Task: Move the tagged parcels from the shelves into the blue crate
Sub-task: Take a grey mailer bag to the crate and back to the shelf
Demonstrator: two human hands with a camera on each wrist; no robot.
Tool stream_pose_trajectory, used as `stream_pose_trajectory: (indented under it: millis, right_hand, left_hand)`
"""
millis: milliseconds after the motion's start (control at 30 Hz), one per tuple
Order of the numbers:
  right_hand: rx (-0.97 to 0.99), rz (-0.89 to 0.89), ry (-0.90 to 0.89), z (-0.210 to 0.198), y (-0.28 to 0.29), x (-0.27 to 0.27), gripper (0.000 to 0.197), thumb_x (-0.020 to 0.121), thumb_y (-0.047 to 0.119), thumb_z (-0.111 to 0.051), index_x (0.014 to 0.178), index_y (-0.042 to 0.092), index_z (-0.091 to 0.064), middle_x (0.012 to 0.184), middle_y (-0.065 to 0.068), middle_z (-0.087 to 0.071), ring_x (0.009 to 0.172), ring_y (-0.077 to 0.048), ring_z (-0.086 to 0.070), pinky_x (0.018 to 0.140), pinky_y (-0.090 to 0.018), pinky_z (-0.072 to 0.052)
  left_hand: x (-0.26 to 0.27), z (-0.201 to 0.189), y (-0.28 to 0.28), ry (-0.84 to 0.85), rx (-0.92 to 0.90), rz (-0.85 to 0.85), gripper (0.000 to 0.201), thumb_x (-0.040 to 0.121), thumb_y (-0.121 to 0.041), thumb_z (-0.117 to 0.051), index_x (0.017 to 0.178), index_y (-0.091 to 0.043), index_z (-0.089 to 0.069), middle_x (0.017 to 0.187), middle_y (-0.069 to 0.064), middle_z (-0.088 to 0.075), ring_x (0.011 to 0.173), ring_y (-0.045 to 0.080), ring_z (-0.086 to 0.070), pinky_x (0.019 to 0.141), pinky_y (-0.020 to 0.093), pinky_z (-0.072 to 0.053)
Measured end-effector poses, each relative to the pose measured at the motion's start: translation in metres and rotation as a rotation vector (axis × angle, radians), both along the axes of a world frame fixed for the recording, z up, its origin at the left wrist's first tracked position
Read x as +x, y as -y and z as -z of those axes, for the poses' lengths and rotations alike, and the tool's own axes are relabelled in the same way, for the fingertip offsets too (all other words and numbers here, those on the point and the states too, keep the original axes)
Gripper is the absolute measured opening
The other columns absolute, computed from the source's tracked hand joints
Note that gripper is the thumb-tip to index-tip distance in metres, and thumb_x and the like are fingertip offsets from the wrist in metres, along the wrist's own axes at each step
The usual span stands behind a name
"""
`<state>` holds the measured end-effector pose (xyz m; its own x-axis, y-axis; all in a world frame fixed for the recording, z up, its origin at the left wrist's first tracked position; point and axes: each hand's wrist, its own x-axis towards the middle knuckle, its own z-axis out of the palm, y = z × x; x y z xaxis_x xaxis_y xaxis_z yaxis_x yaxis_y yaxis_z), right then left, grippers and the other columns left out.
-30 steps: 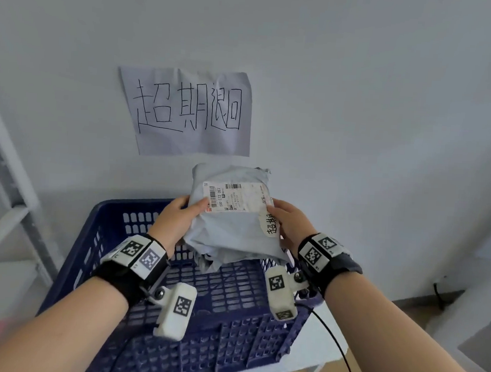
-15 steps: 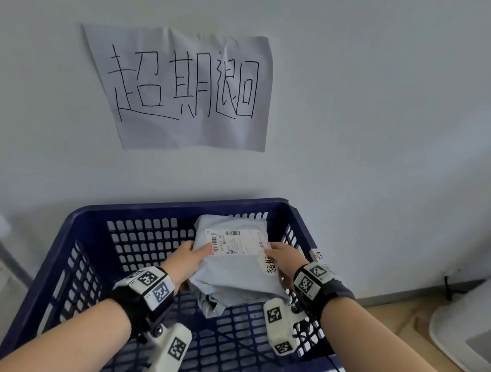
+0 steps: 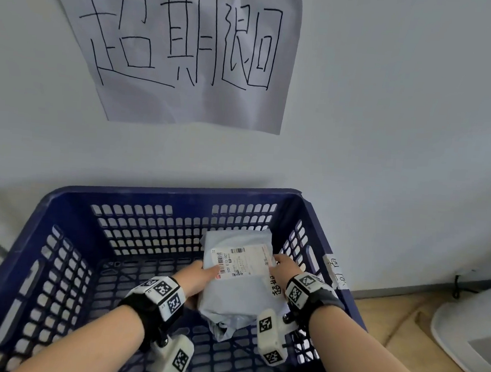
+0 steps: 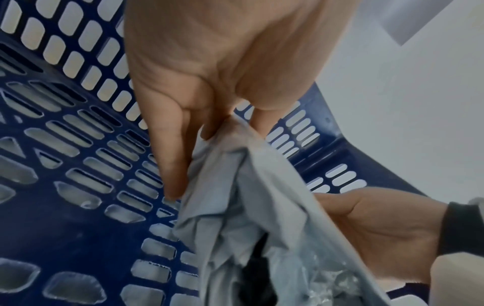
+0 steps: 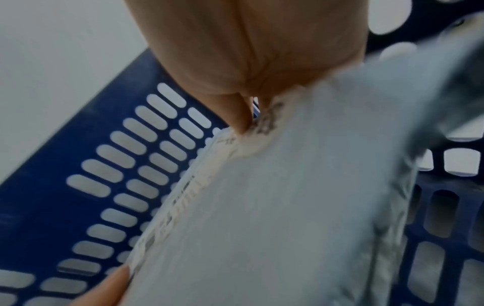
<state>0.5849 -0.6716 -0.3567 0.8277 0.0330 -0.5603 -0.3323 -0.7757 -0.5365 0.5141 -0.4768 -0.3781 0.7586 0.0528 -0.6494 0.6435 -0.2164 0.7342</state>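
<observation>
A grey plastic-wrapped parcel [image 3: 237,290] with a white shipping label and a handwritten tag is held low inside the blue crate [image 3: 162,193], toward its right side. My left hand [image 3: 200,278] grips its left edge, thumb on the label. My right hand [image 3: 283,271] grips its right edge beside the tag. In the left wrist view the left hand's fingers [image 4: 172,161] run under the crumpled wrap [image 4: 248,217]. The right wrist view shows the parcel [image 5: 275,207] pinched at its label edge. I cannot tell whether the parcel touches the crate floor.
A paper sign [image 3: 187,51] with handwritten characters hangs on the white wall above the crate. The crate's slotted floor [image 3: 109,281] lies bare on the left. A white rounded object [image 3: 472,335] sits on the floor at the right, with a dark cable [image 3: 458,286] by the skirting.
Both hands have carried the parcel from above the crate's rim down into the crate. The view has closed in on the crate and wall sign.
</observation>
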Motion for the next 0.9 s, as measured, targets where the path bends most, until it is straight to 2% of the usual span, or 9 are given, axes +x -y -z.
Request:
stream_pose_trajectory:
  millis: [267, 333, 400, 433, 500, 600, 667, 800, 900]
  right_hand:
    - [-0.286, -0.267, -0.078, 0.042, 0.0, 0.017, 0.038, 0.099, 0.005, -0.037, 0.136, -0.002, -0.042, 0.139, -0.018, -0.048, 0.128, -0.03, -0.047, 0.098, -0.029, -0.039]
    - [-0.396, -0.411, -0.054, 0.046, 0.003, 0.016, 0.04, 0.099, 0.008, -0.037, 0.137, -0.005, -0.041, 0.14, -0.021, -0.046, 0.13, -0.032, -0.044, 0.088, -0.027, -0.041]
    - [-0.374, -0.364, -0.112, 0.047, -0.001, 0.015, 0.039, 0.1, 0.008, -0.037, 0.136, -0.006, -0.041, 0.141, -0.022, -0.045, 0.131, -0.033, -0.043, 0.072, -0.017, -0.038]
    - [-0.349, -0.3, -0.139, 0.047, -0.002, 0.015, 0.037, 0.101, 0.007, -0.037, 0.135, -0.006, -0.042, 0.14, -0.021, -0.046, 0.131, -0.032, -0.044, 0.078, -0.015, -0.04]
    - [-0.359, -0.345, -0.181, 0.035, -0.006, 0.011, 0.033, 0.102, 0.006, -0.036, 0.131, -0.006, -0.046, 0.137, -0.018, -0.049, 0.128, -0.031, -0.046, 0.102, -0.029, -0.038]
    - [-0.468, -0.467, -0.174, 0.046, -0.009, 0.02, 0.032, 0.102, 0.007, -0.036, 0.13, -0.006, -0.047, 0.137, -0.018, -0.049, 0.128, -0.032, -0.046, 0.109, -0.04, -0.031]
    - [-0.457, -0.359, -0.177, 0.048, -0.012, 0.023, 0.033, 0.103, 0.008, -0.036, 0.131, -0.006, -0.046, 0.139, -0.019, -0.047, 0.13, -0.033, -0.043, 0.11, -0.04, -0.03]
    - [-0.44, -0.288, -0.184, 0.049, -0.015, 0.021, 0.034, 0.102, 0.009, -0.038, 0.132, -0.006, -0.045, 0.139, -0.018, -0.048, 0.129, -0.032, -0.044, 0.11, -0.041, -0.03]
    - [-0.404, -0.223, -0.213, 0.046, -0.016, 0.02, 0.035, 0.101, 0.008, -0.039, 0.133, -0.007, -0.044, 0.139, -0.018, -0.048, 0.128, -0.033, -0.046, 0.11, -0.041, -0.031]
  left_hand:
    - [0.004, 0.008, 0.026, -0.162, -0.002, -0.021, 0.012, 0.101, -0.029, -0.046, 0.09, -0.03, -0.051, 0.097, -0.002, -0.061, 0.102, 0.027, -0.058, 0.087, 0.043, -0.053]
    - [0.008, 0.017, 0.029, -0.168, -0.013, -0.024, 0.008, 0.101, -0.029, -0.047, 0.095, -0.031, -0.052, 0.104, -0.001, -0.063, 0.107, 0.028, -0.059, 0.091, 0.045, -0.053]
    - [0.013, 0.023, 0.033, -0.176, 0.007, -0.002, 0.006, 0.099, -0.029, -0.048, 0.095, -0.03, -0.053, 0.107, 0.001, -0.065, 0.106, 0.028, -0.061, 0.089, 0.044, -0.054]
    - [0.015, 0.025, 0.035, -0.177, 0.017, 0.005, 0.008, 0.099, -0.028, -0.049, 0.092, -0.029, -0.053, 0.105, 0.001, -0.066, 0.104, 0.027, -0.062, 0.087, 0.043, -0.055]
    - [0.02, 0.026, 0.039, -0.195, 0.019, 0.014, 0.012, 0.099, -0.026, -0.047, 0.088, -0.027, -0.053, 0.101, 0.002, -0.066, 0.102, 0.027, -0.063, 0.086, 0.042, -0.055]
    - [0.024, 0.026, 0.041, -0.216, 0.01, -0.015, 0.016, 0.1, -0.023, -0.046, 0.085, -0.024, -0.051, 0.095, 0.003, -0.063, 0.1, 0.028, -0.061, 0.088, 0.044, -0.053]
    - [0.026, 0.027, 0.041, -0.235, 0.009, -0.038, 0.018, 0.101, -0.02, -0.045, 0.083, -0.023, -0.049, 0.091, 0.003, -0.06, 0.098, 0.028, -0.058, 0.088, 0.044, -0.052]
    - [0.03, 0.035, 0.039, -0.247, 0.045, -0.007, 0.005, 0.098, -0.018, -0.05, 0.101, -0.014, -0.052, 0.114, 0.012, -0.062, 0.108, 0.033, -0.059, 0.093, 0.051, -0.051]
    - [0.031, 0.037, 0.037, -0.255, 0.073, 0.02, 0.024, 0.1, -0.021, -0.047, 0.121, -0.01, -0.051, 0.12, 0.015, -0.061, 0.108, 0.037, -0.06, 0.089, 0.051, -0.053]
